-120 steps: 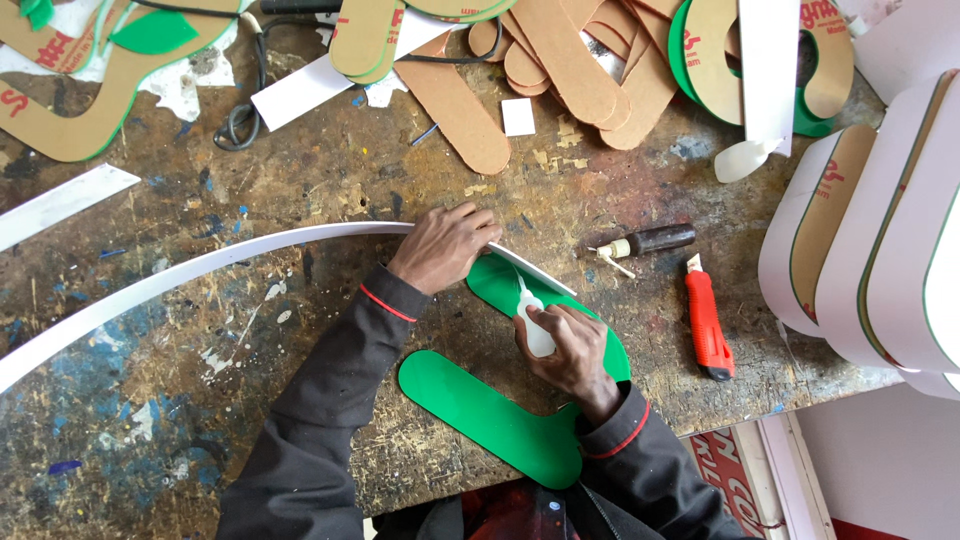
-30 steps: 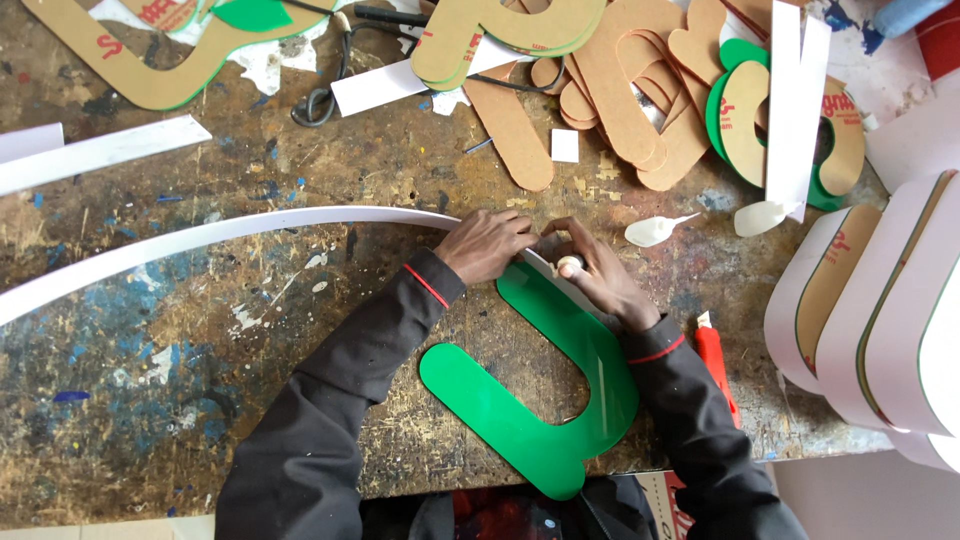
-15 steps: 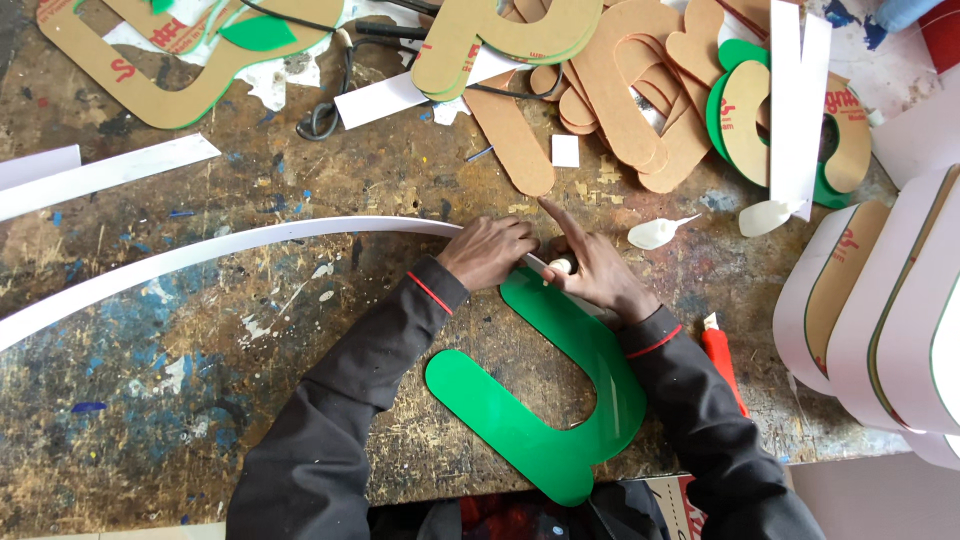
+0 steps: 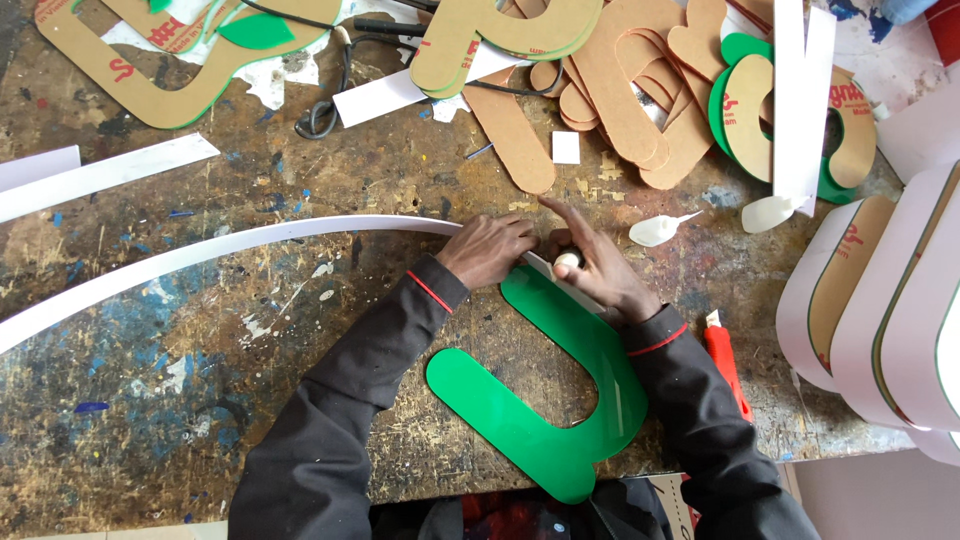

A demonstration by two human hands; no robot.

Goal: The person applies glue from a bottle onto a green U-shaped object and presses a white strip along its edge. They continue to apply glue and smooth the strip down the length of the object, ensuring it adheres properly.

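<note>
A green U-shaped plastic letter (image 4: 560, 385) lies flat on the paint-stained workbench (image 4: 180, 370). A long white plastic strip (image 4: 200, 255) stands on edge and curves from the far left up to the letter's top end. My left hand (image 4: 488, 248) presses the strip against the letter's top edge. My right hand (image 4: 590, 262) grips a small white glue bottle (image 4: 567, 261) at that same joint, with the index finger stretched out away from me.
Brown and green letter cutouts (image 4: 640, 90) pile at the back. Two white glue bottles (image 4: 660, 229) lie right of my hands, a red utility knife (image 4: 722, 365) by my right sleeve. Scissors (image 4: 322, 112), white strips (image 4: 100, 175) and finished white-walled letters (image 4: 880, 300) surround the spot.
Both hands have slid along the strip to the letter's top end. The knife that lay in the open is now partly behind my right sleeve. The view has shifted a little.
</note>
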